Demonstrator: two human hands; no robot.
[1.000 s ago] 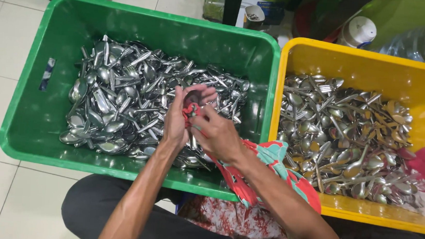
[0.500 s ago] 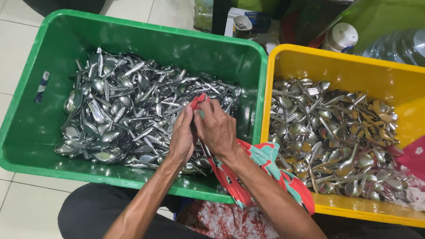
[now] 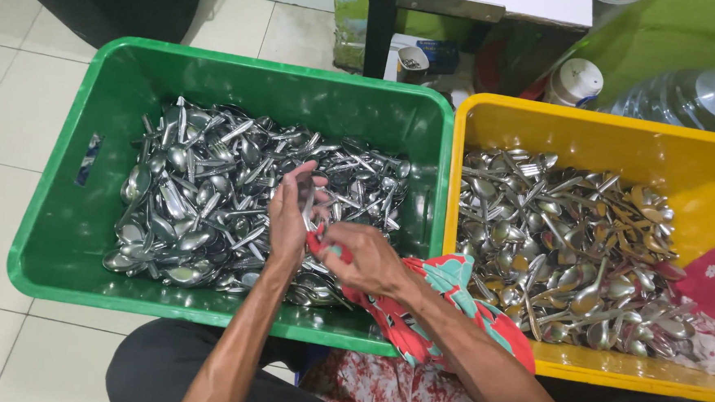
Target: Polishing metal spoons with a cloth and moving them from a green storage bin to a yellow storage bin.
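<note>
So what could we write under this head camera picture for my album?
Two hands, left hand and right hand, wipe cutlery with a red patterned cloth over a green crate beside a yellow crate.

Green crate point(image 3: 63, 210), yellow crate point(image 3: 702, 170), red-patterned cloth point(image 3: 441, 311)

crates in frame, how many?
2. A green crate on the left and a yellow crate on the right, side by side, both holding metal spoons. None looks hidden.
</note>
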